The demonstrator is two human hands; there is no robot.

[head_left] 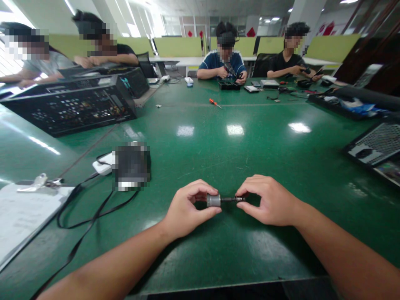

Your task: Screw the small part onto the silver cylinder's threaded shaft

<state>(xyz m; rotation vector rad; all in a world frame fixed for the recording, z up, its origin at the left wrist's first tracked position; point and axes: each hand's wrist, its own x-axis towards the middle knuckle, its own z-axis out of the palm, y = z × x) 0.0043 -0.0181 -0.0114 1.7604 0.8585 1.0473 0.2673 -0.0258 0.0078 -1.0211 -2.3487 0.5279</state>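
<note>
Just above the green table (200, 266), in the lower middle of the head view, I hold a small grey metal cylinder (213, 201) lying sideways. My left hand (190, 208) is closed on it, thumb below and fingers above. A thin dark rod (228, 199) runs from the cylinder's right side toward my right hand (268, 201). Thumb and fingertips of that hand pinch the rod's shiny, ringed end (240, 199). Whether rod and cylinder are one piece I cannot tell.
Left of my hands are a blurred dark object (133, 166) with a strap, and a clipboard (31, 216). Black computer cases (71, 104) stand at the left; another (379, 146) is at the right. An orange screwdriver (214, 102) lies farther back. Several people sit around the table.
</note>
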